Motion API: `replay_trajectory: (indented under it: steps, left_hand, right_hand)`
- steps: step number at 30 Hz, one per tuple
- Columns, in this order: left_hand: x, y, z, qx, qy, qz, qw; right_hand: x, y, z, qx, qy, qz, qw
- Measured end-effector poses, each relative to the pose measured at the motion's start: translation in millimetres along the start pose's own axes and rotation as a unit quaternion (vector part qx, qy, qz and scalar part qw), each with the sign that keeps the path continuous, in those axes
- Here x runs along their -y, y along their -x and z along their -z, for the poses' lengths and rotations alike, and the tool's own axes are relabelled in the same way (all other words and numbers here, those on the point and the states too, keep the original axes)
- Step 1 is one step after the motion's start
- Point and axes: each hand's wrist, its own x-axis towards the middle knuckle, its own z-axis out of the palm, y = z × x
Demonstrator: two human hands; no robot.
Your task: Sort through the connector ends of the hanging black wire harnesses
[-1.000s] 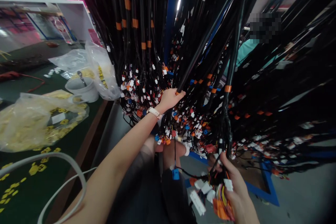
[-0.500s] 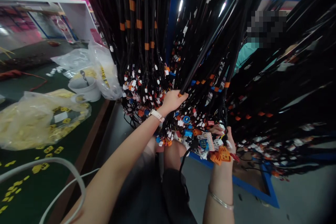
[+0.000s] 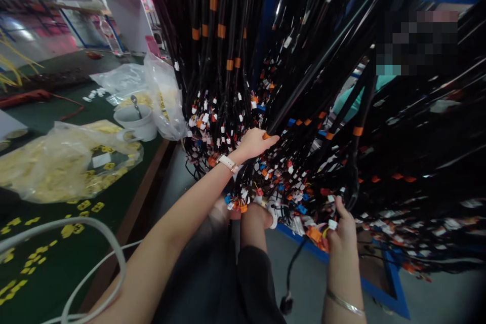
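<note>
Head view: left hand [image 3: 255, 143] pinches a black cable [image 3: 304, 88] at its orange band, frame centre; right hand [image 3: 343, 225] grips connectors [image 3: 317, 233] lower right. Harness looks limp, tangle-prone – best held by the sleeved trunk, not thin wires.

No readable text anywhere. Yellow tags [image 3: 81, 206] on the green table [image 3: 56, 258] and inside the plastic bag [image 3: 56, 162] carry dark marks, possibly printed characters, but too small and blurred to read. White label [image 3: 100, 160] in the bag and the connectors [image 3: 288, 182] on the harnesses [image 3: 228, 35] show nothing legible.
</note>
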Motion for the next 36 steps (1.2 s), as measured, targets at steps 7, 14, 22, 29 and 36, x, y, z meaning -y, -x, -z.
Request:
replay_trajectory:
  steps: [7,14,22,29,36]
  left_hand:
    - [-10,8,-0.1,0.042,0.091,-0.002,0.995]
    - [-30,23,-18.2,0.091,0.199,0.017,0.976]
    - [-32,24,-14.2,0.077,0.196,0.038,0.977]
    - [-2,25,-5.7,-0.016,0.178,0.003,0.984]
    - [61,54,13.5,0.035,0.132,0.073,0.988]
  right_hand:
    - [-32,6,3,-0.148,0.376,0.271,0.874]
    - [-103,40,-76,0.247,0.3,0.177,0.904]
    - [-177,24,-114,0.299,0.25,0.005,0.921]
    - [-175,-13,-103,0.115,0.149,-0.021,0.982]
    - [-106,-57,-85,0.041,0.051,-0.121,0.99]
